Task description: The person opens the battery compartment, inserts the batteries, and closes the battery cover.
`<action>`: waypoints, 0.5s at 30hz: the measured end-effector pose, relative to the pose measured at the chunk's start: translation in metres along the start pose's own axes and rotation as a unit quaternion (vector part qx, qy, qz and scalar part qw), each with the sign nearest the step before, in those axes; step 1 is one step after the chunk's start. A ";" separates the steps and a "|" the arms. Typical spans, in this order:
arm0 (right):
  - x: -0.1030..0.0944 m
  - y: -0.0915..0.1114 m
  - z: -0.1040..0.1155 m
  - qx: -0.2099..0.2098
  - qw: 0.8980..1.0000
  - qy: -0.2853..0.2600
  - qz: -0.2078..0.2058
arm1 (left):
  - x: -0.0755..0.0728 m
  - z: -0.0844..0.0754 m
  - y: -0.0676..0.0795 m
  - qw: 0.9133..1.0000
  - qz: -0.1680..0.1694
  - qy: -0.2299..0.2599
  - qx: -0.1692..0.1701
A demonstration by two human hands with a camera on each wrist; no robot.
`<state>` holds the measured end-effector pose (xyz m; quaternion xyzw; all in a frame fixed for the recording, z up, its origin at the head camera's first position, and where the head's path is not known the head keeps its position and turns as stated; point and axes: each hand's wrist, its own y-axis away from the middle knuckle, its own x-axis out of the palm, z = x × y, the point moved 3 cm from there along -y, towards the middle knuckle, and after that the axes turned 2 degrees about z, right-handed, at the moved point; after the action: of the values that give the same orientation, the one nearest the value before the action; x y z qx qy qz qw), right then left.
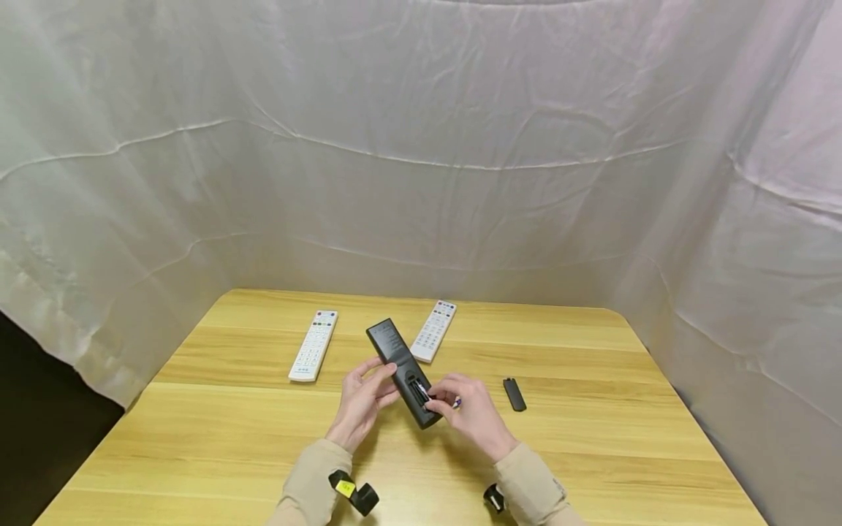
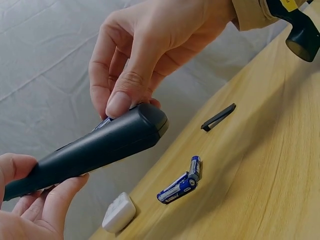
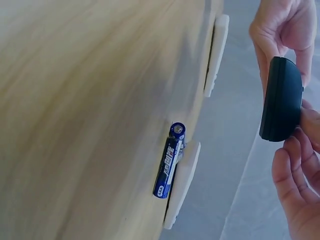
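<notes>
My left hand (image 1: 364, 402) grips a black remote control (image 1: 392, 346) around its middle, thumb on top. The remote is tilted above the table, its back turned up and its battery compartment (image 1: 414, 389) uncovered. At the lower end of that compartment, my right hand (image 1: 475, 416) pinches a battery (image 1: 424, 391) with thumb and fingers. In the left wrist view the blue end of this battery (image 2: 102, 123) shows beside the right thumb; the compartment's inside is hidden there. The black battery cover (image 1: 514, 394) lies on the table, right of the right hand.
Loose blue AAA batteries (image 2: 180, 185) lie on the table below the hands, mostly covered by the right hand in the head view. Two white remotes (image 1: 314, 346) lie farther back, one left and the other white remote (image 1: 434, 332) behind the black one. Grey cloth (image 1: 421, 204) hangs behind the table.
</notes>
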<state>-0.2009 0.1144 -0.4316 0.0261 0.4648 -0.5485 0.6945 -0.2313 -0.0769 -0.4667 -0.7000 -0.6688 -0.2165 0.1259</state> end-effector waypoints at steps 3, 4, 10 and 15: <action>0.000 -0.001 -0.002 0.039 0.999 -0.021 0.007 | 0.000 0.000 0.000 1.000 0.001 -0.001 -0.001; 0.000 -0.001 -0.002 0.051 0.998 -0.030 0.009 | -0.001 0.000 0.000 1.000 0.002 -0.002 -0.001; 0.000 -0.001 -0.005 0.107 0.992 -0.064 0.017 | -0.001 0.001 0.000 1.000 0.005 -0.005 -0.004; 0.001 -0.003 -0.008 0.127 0.989 -0.078 0.023 | -0.002 0.000 0.000 1.000 0.010 -0.005 -0.006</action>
<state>-0.2075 0.1168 -0.4353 0.0816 0.3350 -0.5869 0.7326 -0.2316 -0.0780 -0.4679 -0.7084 -0.6610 -0.2157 0.1209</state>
